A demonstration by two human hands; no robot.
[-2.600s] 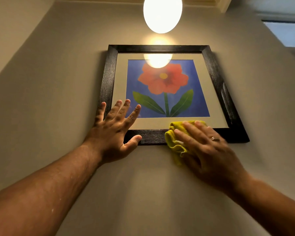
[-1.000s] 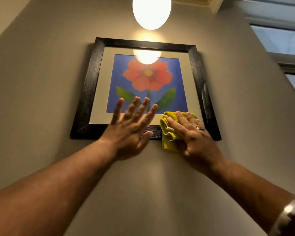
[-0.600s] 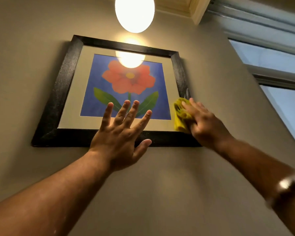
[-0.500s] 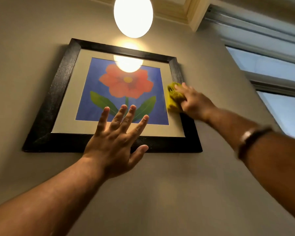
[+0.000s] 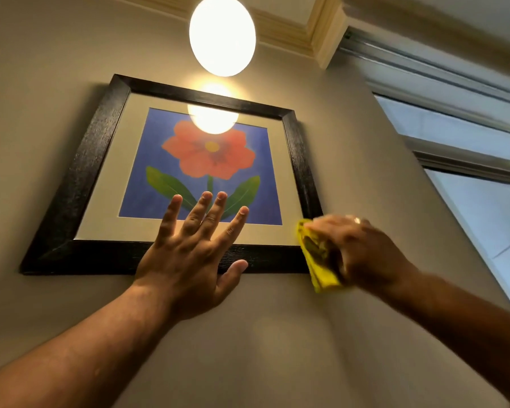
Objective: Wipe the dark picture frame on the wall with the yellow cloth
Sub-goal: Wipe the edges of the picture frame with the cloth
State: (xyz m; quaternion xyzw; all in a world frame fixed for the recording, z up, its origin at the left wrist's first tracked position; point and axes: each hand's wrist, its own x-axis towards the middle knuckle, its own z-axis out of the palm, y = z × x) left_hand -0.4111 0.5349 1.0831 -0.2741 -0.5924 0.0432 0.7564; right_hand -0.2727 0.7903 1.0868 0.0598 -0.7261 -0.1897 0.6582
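Observation:
A dark picture frame (image 5: 80,172) hangs on the beige wall and holds a print of a red flower on blue. My left hand (image 5: 189,254) lies flat over the frame's bottom rail, fingers spread up onto the glass, holding nothing. My right hand (image 5: 362,254) grips the bunched yellow cloth (image 5: 320,260) and presses it against the frame's lower right corner, which the cloth and hand hide. The right hand is motion-blurred and wears a ring.
A lit globe lamp (image 5: 222,35) hangs just above the frame and reflects in the glass. A window (image 5: 468,184) with a metal rail sits to the right. Bare wall (image 5: 248,348) runs below the frame.
My right hand slid the cloth from the bottom rail up the right side of the frame, then back down to the lower right corner. My left hand stayed on the bottom rail.

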